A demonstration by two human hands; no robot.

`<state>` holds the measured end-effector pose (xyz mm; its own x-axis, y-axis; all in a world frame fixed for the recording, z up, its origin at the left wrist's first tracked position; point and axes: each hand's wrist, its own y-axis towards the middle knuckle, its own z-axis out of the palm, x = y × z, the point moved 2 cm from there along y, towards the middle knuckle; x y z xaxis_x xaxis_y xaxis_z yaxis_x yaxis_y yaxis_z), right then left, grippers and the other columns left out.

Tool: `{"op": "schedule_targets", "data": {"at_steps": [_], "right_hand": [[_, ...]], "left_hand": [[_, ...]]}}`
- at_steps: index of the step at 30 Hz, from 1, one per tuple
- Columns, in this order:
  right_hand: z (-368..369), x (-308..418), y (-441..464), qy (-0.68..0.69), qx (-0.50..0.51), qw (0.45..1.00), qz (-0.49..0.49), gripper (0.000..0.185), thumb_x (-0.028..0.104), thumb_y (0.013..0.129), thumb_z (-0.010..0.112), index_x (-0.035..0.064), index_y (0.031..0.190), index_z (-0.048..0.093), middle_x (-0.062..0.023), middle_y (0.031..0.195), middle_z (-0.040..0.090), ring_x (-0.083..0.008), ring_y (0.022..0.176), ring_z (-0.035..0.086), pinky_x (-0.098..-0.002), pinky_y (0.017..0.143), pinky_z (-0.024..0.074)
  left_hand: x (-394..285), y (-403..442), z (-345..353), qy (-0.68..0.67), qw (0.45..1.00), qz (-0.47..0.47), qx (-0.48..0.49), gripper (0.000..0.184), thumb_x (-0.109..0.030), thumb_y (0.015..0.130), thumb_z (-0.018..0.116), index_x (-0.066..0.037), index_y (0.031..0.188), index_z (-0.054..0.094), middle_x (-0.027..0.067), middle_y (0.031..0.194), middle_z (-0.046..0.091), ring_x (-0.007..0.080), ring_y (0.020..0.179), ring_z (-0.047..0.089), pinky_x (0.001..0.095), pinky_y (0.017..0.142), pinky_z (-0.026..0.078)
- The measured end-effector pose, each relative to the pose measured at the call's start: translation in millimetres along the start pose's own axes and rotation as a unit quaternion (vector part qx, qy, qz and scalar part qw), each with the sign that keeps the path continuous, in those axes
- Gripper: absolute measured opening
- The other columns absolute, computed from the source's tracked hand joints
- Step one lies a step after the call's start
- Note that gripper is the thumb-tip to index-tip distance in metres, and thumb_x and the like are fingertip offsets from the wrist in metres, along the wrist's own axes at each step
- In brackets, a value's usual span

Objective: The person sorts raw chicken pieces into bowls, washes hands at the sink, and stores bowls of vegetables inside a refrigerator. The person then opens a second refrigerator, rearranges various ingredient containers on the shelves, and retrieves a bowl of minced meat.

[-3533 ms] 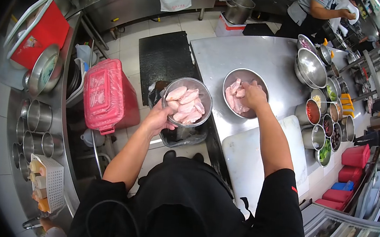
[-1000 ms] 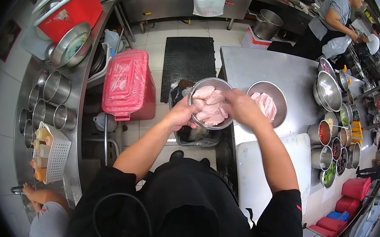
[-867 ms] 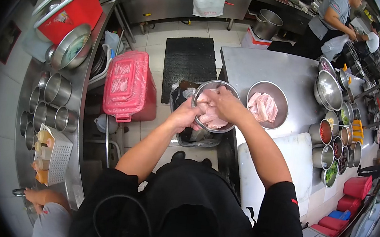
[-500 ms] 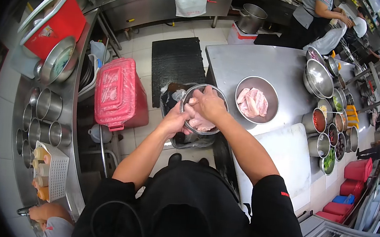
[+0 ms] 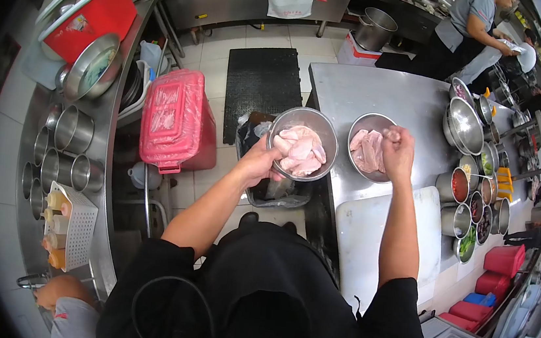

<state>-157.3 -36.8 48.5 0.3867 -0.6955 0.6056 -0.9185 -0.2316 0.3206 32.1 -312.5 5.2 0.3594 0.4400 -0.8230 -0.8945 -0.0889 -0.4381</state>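
My left hand (image 5: 262,162) grips the near left rim of a steel bowl (image 5: 328,130), holding it in the air. Raw, pale pink chicken pieces (image 5: 302,149) lie inside it. A second steel bowl (image 5: 375,121) rests on the metal table to the right, with more raw chicken pieces (image 5: 367,151) in it. Over that bowl's right rim is my right hand (image 5: 399,149), its fingers curled closed. Whether something is pinched in them I cannot make out. Beneath the held bowl stands a bin lined with a black bag (image 5: 274,196), partly hidden.
A white cutting board (image 5: 388,241) lies on the steel table (image 5: 345,88) near me. Bowls and pots of ingredients (image 5: 469,190) crowd its right side. A red lidded bin (image 5: 179,123) stands left. Co-workers are at the upper right (image 5: 473,32) and lower left (image 5: 68,306).
My right hand has left the held bowl and moved right to the bowl on the table. The held bowl has shifted slightly right, and the whole view has turned a little.
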Motion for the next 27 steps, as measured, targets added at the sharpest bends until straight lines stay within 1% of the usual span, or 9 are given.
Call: {"op": "schedule_targets", "data": {"at_steps": [1, 4, 7, 9, 12, 18, 20, 23, 27], "right_hand": [[-4.1, 1.3, -5.0, -0.015, 0.067, 0.997, 0.028, 0.038, 0.019, 0.081, 0.067, 0.0054, 0.116, 0.061, -0.0213, 0.115, 0.058, -0.0395, 0.109, 0.054, -0.0424, 0.095, 0.0453], [-5.9, 31.3, -16.6, -0.153, 0.05, 0.973, -0.163, 0.045, 0.019, 0.08, 0.069, 0.006, 0.121, 0.058, -0.0203, 0.118, 0.057, -0.04, 0.112, 0.054, -0.0429, 0.095, 0.0455], [9.9, 75.9, -23.4, -0.055, 0.261, 0.935, -0.232, 0.05, 0.021, 0.078, 0.071, 0.0086, 0.125, 0.057, -0.0185, 0.122, 0.056, -0.0404, 0.112, 0.054, -0.0446, 0.094, 0.0474], [26.7, 109.0, -36.5, -0.087, 0.38, 0.898, -0.206, 0.059, 0.017, 0.074, 0.076, 0.0092, 0.129, 0.055, -0.0159, 0.134, 0.05, -0.0396, 0.118, 0.052, -0.0436, 0.098, 0.0455], [56.6, 121.3, -50.6, -0.12, 0.386, 0.862, -0.306, 0.061, 0.018, 0.072, 0.077, 0.011, 0.128, 0.054, -0.0141, 0.131, 0.05, -0.0378, 0.116, 0.053, -0.0445, 0.095, 0.0484], [91.3, 126.7, -61.5, -0.188, 0.315, 0.863, -0.347, 0.06, 0.018, 0.065, 0.078, 0.0139, 0.121, 0.057, -0.0113, 0.123, 0.049, -0.0349, 0.106, 0.055, -0.0439, 0.086, 0.053], [100.3, 124.2, -64.3, -0.195, 0.322, 0.859, -0.348, 0.054, 0.02, 0.067, 0.077, 0.0143, 0.118, 0.059, -0.0116, 0.121, 0.05, -0.0342, 0.105, 0.055, -0.0446, 0.086, 0.0526], [103.0, 125.7, -64.9, -0.187, 0.326, 0.859, -0.349, 0.048, 0.021, 0.068, 0.077, 0.0135, 0.113, 0.063, -0.0119, 0.121, 0.05, -0.0339, 0.106, 0.055, -0.0444, 0.087, 0.0521], [98.6, 128.3, -62.1, -0.127, 0.332, 0.883, -0.306, 0.046, 0.024, 0.066, 0.078, 0.0114, 0.109, 0.066, -0.0128, 0.12, 0.051, -0.0357, 0.108, 0.054, -0.0438, 0.09, 0.0511]], "left_hand": [[0.5, 0.2, -0.6, 0.0, 1.0, 0.004, -0.003, 0.049, -0.006, 0.088, 0.048, -0.012, 0.135, 0.034, 0.0111, 0.092, 0.062, 0.0136, 0.055, 0.059, 0.0245, 0.042, 0.049], [-3.8, 1.7, -0.1, 0.009, 1.0, -0.016, 0.0, 0.062, -0.001, 0.086, 0.044, -0.018, 0.143, 0.029, 0.0115, 0.102, 0.061, 0.0146, 0.062, 0.062, 0.0248, 0.043, 0.049], [-3.5, 3.5, 0.9, 0.026, 1.0, -0.004, -0.004, 0.047, -0.009, 0.089, 0.049, -0.013, 0.134, 0.036, 0.0098, 0.095, 0.062, 0.0128, 0.057, 0.06, 0.024, 0.043, 0.049], [-4.0, 4.2, 1.8, 0.038, 0.999, 0.001, 0.006, 0.047, -0.01, 0.09, 0.049, -0.014, 0.135, 0.036, 0.0092, 0.098, 0.062, 0.0123, 0.061, 0.06, 0.0239, 0.044, 0.049], [-8.2, -0.4, 4.7, 0.077, 0.997, 0.015, 0.015, 0.047, -0.012, 0.092, 0.049, -0.016, 0.137, 0.037, 0.008, 0.103, 0.06, 0.0113, 0.066, 0.06, 0.0237, 0.044, 0.048], [-7.4, -2.6, -6.1, 0.093, 0.995, 0.027, 0.002, 0.049, -0.011, 0.093, 0.046, -0.017, 0.14, 0.035, 0.0078, 0.108, 0.058, 0.0129, 0.074, 0.061, 0.0244, 0.045, 0.05], [-10.1, -8.7, -6.5, 0.094, 0.995, 0.033, -0.007, 0.05, -0.004, 0.088, 0.043, -0.014, 0.136, 0.036, 0.0092, 0.107, 0.057, 0.0154, 0.077, 0.063, 0.0253, 0.046, 0.052], [-8.2, -9.8, -12.1, 0.092, 0.995, 0.027, -0.002, 0.052, -0.003, 0.088, 0.042, -0.015, 0.137, 0.034, 0.0107, 0.111, 0.056, 0.0171, 0.083, 0.063, 0.0259, 0.047, 0.053], [-8.8, -10.0, -17.0, 0.087, 0.996, 0.006, 0.001, 0.053, -0.004, 0.089, 0.043, -0.015, 0.14, 0.033, 0.0106, 0.107, 0.059, 0.0164, 0.074, 0.064, 0.0255, 0.046, 0.053]]}}
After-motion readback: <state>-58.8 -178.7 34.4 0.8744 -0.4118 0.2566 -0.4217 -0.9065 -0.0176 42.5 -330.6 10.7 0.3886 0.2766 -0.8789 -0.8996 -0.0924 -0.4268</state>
